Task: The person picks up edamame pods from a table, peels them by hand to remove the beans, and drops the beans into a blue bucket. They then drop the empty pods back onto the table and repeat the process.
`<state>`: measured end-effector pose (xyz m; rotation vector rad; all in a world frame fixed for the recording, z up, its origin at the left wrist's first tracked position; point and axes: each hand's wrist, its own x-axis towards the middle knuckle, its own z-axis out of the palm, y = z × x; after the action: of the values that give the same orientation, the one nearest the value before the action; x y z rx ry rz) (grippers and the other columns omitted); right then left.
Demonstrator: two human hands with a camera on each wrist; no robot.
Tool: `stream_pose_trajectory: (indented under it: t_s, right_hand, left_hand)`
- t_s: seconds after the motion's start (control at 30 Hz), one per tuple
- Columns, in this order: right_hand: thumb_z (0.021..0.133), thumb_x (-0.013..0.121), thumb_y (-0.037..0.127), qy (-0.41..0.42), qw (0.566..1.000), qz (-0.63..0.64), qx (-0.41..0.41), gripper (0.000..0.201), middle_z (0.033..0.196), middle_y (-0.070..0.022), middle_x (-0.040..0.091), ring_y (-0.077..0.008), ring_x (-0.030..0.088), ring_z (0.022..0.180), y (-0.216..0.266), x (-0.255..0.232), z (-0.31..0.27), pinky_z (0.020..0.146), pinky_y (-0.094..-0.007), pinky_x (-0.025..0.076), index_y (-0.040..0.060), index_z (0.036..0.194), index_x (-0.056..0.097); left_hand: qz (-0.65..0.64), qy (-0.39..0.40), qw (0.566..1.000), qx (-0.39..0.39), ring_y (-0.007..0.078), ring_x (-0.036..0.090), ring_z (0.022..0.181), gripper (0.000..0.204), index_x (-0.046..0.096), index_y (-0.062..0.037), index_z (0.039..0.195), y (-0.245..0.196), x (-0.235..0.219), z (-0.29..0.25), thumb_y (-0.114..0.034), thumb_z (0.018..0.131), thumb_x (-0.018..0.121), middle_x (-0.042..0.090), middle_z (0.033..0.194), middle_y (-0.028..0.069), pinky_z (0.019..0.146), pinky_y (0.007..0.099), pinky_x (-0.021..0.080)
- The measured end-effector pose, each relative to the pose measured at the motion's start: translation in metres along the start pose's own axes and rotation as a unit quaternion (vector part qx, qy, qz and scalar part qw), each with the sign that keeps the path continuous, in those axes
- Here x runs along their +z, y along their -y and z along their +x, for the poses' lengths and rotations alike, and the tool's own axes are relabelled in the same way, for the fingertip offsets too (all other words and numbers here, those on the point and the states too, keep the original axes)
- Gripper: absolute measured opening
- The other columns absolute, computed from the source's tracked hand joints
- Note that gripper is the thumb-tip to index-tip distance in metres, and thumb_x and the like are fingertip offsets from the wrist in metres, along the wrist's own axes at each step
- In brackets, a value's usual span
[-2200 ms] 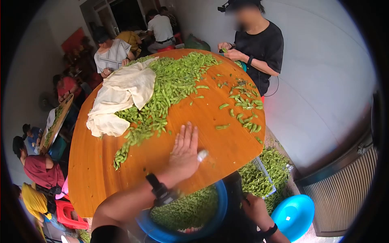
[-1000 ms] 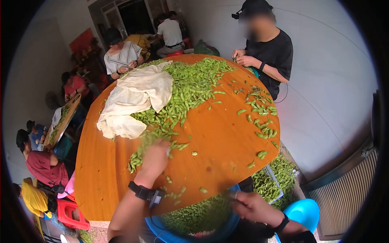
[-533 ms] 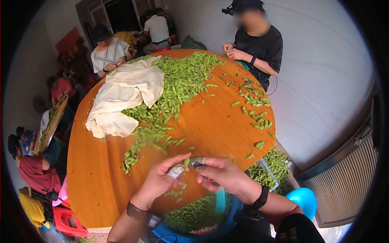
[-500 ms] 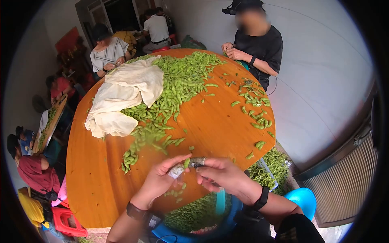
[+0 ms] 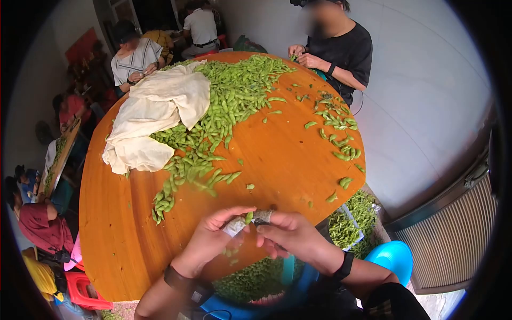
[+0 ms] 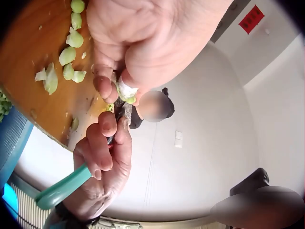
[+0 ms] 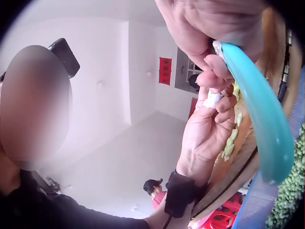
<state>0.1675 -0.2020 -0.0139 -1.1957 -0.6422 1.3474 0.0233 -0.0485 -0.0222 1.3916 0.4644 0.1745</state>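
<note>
Both hands meet over the near table edge in the head view. My left hand [image 5: 210, 237], white wrapping on its thumb, pinches a green soybean pod [image 5: 248, 217]. My right hand [image 5: 301, 240] grips a tool with a curved turquoise handle [image 7: 262, 109]; its fingers hide the working end, close to the pod. Grey wrapping [image 5: 263, 215] covers a right fingertip. Below the hands stands a blue tub [image 5: 308, 280] with shelled green beans [image 5: 242, 280] in it. Several shelled beans [image 6: 67, 56] lie on the table near my left hand.
A heap of pods [image 5: 234, 101] and a cream cloth [image 5: 160, 104] cover the wooden table's [image 5: 122, 234] far left. Scattered pods [image 5: 338, 133] lie on the right. A crate of pods [image 5: 346, 226] and a blue basin [image 5: 392, 258] stand at right. Other people sit around.
My left hand lay flat on the table, then reached among the pods, and came back to meet the right hand with a pod. My right hand rose from beside the tub. Lately both hardly move.
</note>
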Motion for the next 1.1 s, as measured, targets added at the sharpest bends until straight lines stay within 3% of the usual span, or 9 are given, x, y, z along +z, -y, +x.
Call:
stream_pose_trajectory:
  t_s: [0.23, 0.43, 0.5, 0.53, 0.6, 0.7, 0.83, 0.9, 1.1]
  right_hand:
    - [0.098, 0.053, 0.011, -0.021, 0.999, -0.026, -0.044, 0.018, 0.078, 0.0026, 0.060, -0.0032, 0.054, 0.055, -0.005, 0.009, 0.003, 0.046, -0.0180, 0.041, 0.0063, 0.114, 0.062]
    - [0.097, 0.054, 0.007, -0.040, 0.995, -0.036, -0.083, 0.018, 0.078, 0.0009, 0.060, -0.0037, 0.052, 0.054, -0.016, 0.011, 0.010, 0.047, -0.0187, 0.042, 0.0044, 0.113, 0.061]
    - [0.097, 0.054, 0.006, -0.042, 0.994, -0.042, -0.097, 0.018, 0.078, 0.0008, 0.060, -0.0037, 0.052, 0.054, -0.021, 0.011, 0.012, 0.047, -0.0188, 0.042, 0.0041, 0.112, 0.061]
    - [0.097, 0.053, 0.006, -0.043, 0.992, -0.047, -0.110, 0.017, 0.078, 0.0007, 0.060, -0.0036, 0.052, 0.054, -0.023, 0.012, 0.013, 0.047, -0.0189, 0.042, 0.0038, 0.111, 0.061]
    - [0.097, 0.053, 0.006, -0.042, 0.991, -0.055, -0.111, 0.016, 0.078, 0.0007, 0.059, -0.0036, 0.051, 0.054, -0.019, 0.014, 0.012, 0.047, -0.0188, 0.042, 0.0037, 0.111, 0.061]
    - [0.096, 0.053, 0.006, -0.040, 0.991, -0.056, -0.115, 0.015, 0.078, 0.0008, 0.059, -0.0035, 0.051, 0.054, -0.019, 0.017, 0.014, 0.047, -0.0187, 0.042, 0.0038, 0.110, 0.060]
    - [0.096, 0.054, 0.005, -0.052, 0.993, -0.045, -0.098, 0.015, 0.077, 0.0011, 0.058, -0.0033, 0.050, 0.054, -0.017, 0.020, 0.015, 0.046, -0.0184, 0.041, 0.0045, 0.109, 0.060]
    - [0.096, 0.054, 0.005, -0.053, 0.993, -0.037, -0.101, 0.015, 0.077, 0.0011, 0.058, -0.0032, 0.050, 0.054, -0.021, 0.020, 0.016, 0.046, -0.0185, 0.041, 0.0046, 0.109, 0.060]
    - [0.096, 0.054, 0.007, -0.068, 0.991, -0.028, -0.109, 0.015, 0.076, 0.0012, 0.058, -0.0030, 0.048, 0.052, -0.024, 0.017, 0.017, 0.045, -0.0188, 0.039, 0.0053, 0.110, 0.060]
  left_hand:
    - [-0.022, -0.011, 0.999, 0.022, 0.0058, 0.054, 0.063, 0.033, 0.059, -0.0104, 0.128, 0.000, 0.001, 0.000, -0.006, 0.096, 0.056, 0.063, 0.088, 0.0003, 0.056, 0.0198, 0.047]
    - [0.110, -0.045, 0.991, 0.068, 0.0054, 0.055, 0.064, 0.045, 0.055, -0.0103, 0.134, 0.007, 0.003, -0.006, 0.005, 0.092, 0.051, 0.064, 0.088, 0.0005, 0.058, 0.0202, 0.048]
    - [0.294, -0.057, 0.939, 0.167, 0.0147, 0.064, 0.073, 0.052, 0.053, -0.0122, 0.135, 0.008, 0.004, -0.008, 0.004, 0.086, 0.059, 0.067, 0.096, 0.0082, 0.065, 0.0267, 0.053]
    - [0.293, -0.057, 0.940, 0.167, 0.0147, 0.064, 0.073, 0.052, 0.053, -0.0122, 0.135, 0.008, 0.006, -0.008, 0.004, 0.086, 0.059, 0.067, 0.096, 0.0082, 0.065, 0.0267, 0.053]
    - [0.376, -0.108, 0.886, 0.248, 0.0272, 0.068, 0.081, 0.054, 0.053, -0.0098, 0.134, 0.007, 0.012, -0.007, 0.005, 0.083, 0.061, 0.066, 0.099, 0.0166, 0.071, 0.0333, 0.055]
    - [0.359, -0.101, 0.908, 0.194, 0.0349, 0.067, 0.086, 0.051, 0.054, -0.0085, 0.132, 0.008, 0.008, -0.009, 0.005, 0.083, 0.061, 0.065, 0.102, 0.0197, 0.072, 0.0362, 0.055]
    - [0.344, -0.107, 0.909, 0.212, 0.0264, 0.068, 0.081, 0.047, 0.056, -0.0074, 0.129, 0.008, 0.009, -0.009, 0.006, 0.084, 0.060, 0.066, 0.099, 0.0170, 0.070, 0.0327, 0.055]
    - [0.296, -0.088, 0.934, 0.179, 0.0113, 0.066, 0.080, 0.046, 0.055, -0.0014, 0.129, 0.008, 0.008, -0.008, 0.013, 0.085, 0.049, 0.067, 0.093, 0.0090, 0.072, 0.0255, 0.053]
    - [0.247, -0.031, 0.953, 0.174, 0.0103, 0.065, 0.080, 0.044, 0.054, -0.0015, 0.130, 0.010, 0.002, -0.005, 0.013, 0.089, 0.048, 0.066, 0.100, 0.0060, 0.072, 0.0244, 0.053]
